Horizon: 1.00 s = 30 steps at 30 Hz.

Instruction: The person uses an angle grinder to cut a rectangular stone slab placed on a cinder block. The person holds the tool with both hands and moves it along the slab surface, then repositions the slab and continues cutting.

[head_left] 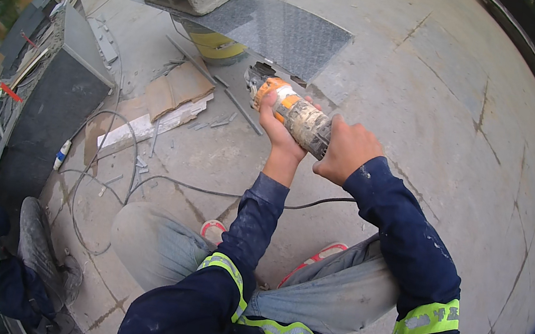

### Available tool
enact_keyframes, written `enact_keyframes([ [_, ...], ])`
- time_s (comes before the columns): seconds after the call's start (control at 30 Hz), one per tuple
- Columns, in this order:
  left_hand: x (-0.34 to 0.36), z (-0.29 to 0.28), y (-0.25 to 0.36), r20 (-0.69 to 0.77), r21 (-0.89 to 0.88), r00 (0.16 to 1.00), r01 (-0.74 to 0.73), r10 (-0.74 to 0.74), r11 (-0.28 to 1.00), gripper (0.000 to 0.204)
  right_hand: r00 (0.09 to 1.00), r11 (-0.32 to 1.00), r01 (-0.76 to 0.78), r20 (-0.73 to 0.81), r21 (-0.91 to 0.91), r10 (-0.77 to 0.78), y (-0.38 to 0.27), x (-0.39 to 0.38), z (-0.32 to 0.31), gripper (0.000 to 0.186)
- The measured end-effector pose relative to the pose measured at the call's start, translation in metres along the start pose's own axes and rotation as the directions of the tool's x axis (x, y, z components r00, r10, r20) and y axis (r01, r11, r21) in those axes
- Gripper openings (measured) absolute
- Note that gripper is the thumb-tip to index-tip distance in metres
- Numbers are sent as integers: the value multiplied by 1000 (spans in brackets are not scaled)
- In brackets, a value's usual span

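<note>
Head view: your left hand (280, 134) and right hand (347, 150) have fingers wrapped around the dusty orange-and-grey angle grinder (290, 109), its head toward ten o'clock, beside the dark speckled stone slab (281, 31).

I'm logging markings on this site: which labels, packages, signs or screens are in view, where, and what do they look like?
Worn label: wrapped round the orange-and-grey angle grinder held in the left hand and right hand; pale, dust-smeared.
Yellow bucket: under the dark speckled stone slab; round, with a grey band.
Flattened brown cardboard: on the concrete, left of the grinder.
Signs, screens: none.
</note>
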<state>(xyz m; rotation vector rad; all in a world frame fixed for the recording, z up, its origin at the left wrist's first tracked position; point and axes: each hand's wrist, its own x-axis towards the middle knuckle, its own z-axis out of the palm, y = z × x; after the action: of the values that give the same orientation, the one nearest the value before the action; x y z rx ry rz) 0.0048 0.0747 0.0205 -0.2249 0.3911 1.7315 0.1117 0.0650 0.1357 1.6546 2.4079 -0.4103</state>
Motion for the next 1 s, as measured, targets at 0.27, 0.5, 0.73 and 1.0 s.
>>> enact_keyframes([
  [0.27,-5,4,2,41,10,999,8,-8,1000,51,1000,999,30,-7,12,-30,0,-4,-5,49],
  [0.5,-8,6,0,22,11,1000,0,0,1000,52,1000,1000,25,3,12,-25,1,-5,-8,47],
  [0.73,-9,7,0,-2,17,1000,-1,1,1000,53,999,999,38,-9,30,-38,1,-6,-11,47],
  [1.0,-14,13,0,-19,15,1000,3,-3,1000,52,999,999,36,3,11,-36,-1,-8,-17,48],
])
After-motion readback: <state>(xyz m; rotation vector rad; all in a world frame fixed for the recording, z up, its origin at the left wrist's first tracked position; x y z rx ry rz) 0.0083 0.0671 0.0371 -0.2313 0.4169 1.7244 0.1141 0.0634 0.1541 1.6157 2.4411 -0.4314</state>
